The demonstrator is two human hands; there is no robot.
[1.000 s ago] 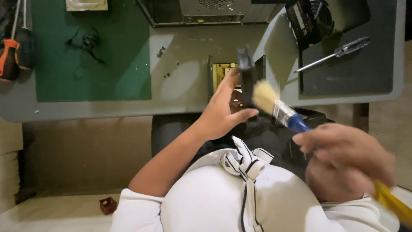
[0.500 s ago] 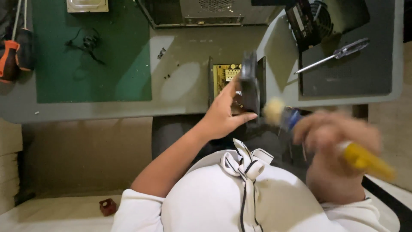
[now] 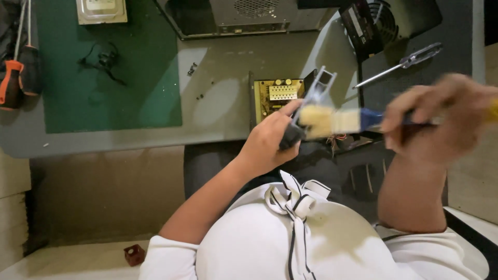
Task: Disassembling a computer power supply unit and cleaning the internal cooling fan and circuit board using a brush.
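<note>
1. The left hand (image 3: pixel 270 140) is closed round a dark part (image 3: pixel 306 111) with a pale metal frame, holding it up just above the near edge of the table (image 3: pixel 223 111).
2. The right hand (image 3: pixel 441 116) is clamped on the handle of a brush (image 3: pixel 337 120), blurred; the handle runs blue near the bristles and yellow at the far end.
3. The pale bristles lie against the dark part, beside the left fingertips (image 3: pixel 293 106).
4. The two hands are apart, joined only by the brush meeting the part.
5. Behind the part, a yellow circuit board (image 3: pixel 277 96) sits in an open case at the table edge.
6. A clear-handled screwdriver (image 3: pixel 402 65) lies on the grey mat (image 3: pixel 456 46) to the right, near a black fan unit (image 3: pixel 371 23).
7. A green mat (image 3: pixel 104 93) covers the left of the table, with a small black cable (image 3: pixel 104 57) on it.
8. Orange and black tool handles (image 3: pixel 18 72) rest at the far left.
9. A metal computer case (image 3: pixel 244 15) stands at the back.
10. A small red thing (image 3: pixel 134 254) sits on the floor below.
</note>
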